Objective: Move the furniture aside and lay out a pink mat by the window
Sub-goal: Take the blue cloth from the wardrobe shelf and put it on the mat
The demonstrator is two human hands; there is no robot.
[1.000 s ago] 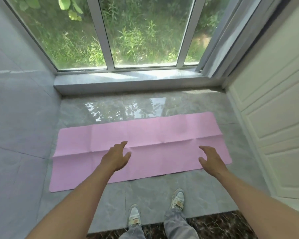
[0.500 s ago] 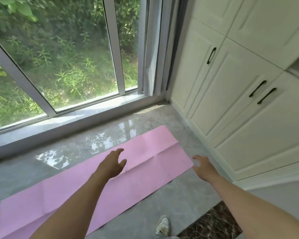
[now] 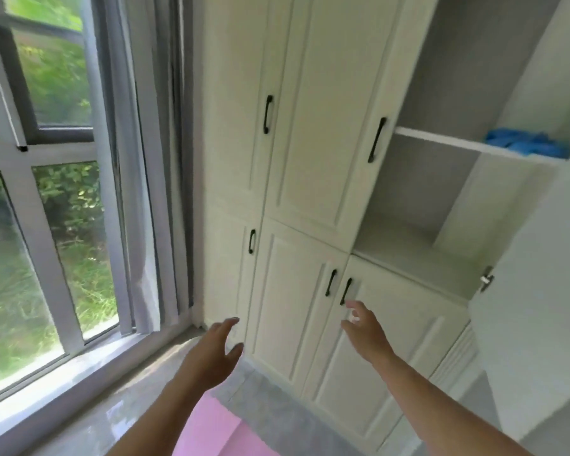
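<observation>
Only one corner of the pink mat (image 3: 215, 429) shows at the bottom of the head view, flat on the grey tile floor beside the window (image 3: 63, 225). My left hand (image 3: 216, 352) is raised above that corner with fingers spread and nothing in it. My right hand (image 3: 367, 334) is also open and empty, held up in front of the lower cabinet doors. Most of the mat is out of view below.
White cabinets (image 3: 297, 179) with black handles fill the wall ahead. An open cabinet door (image 3: 537, 291) stands at the right, showing shelves with a blue cloth (image 3: 527, 144). A grey curtain (image 3: 142, 192) hangs in the corner by the window sill (image 3: 79, 376).
The view has swung up and to the right, from the mat on the floor to the cabinets. Both hands rose with it and stayed open and empty.
</observation>
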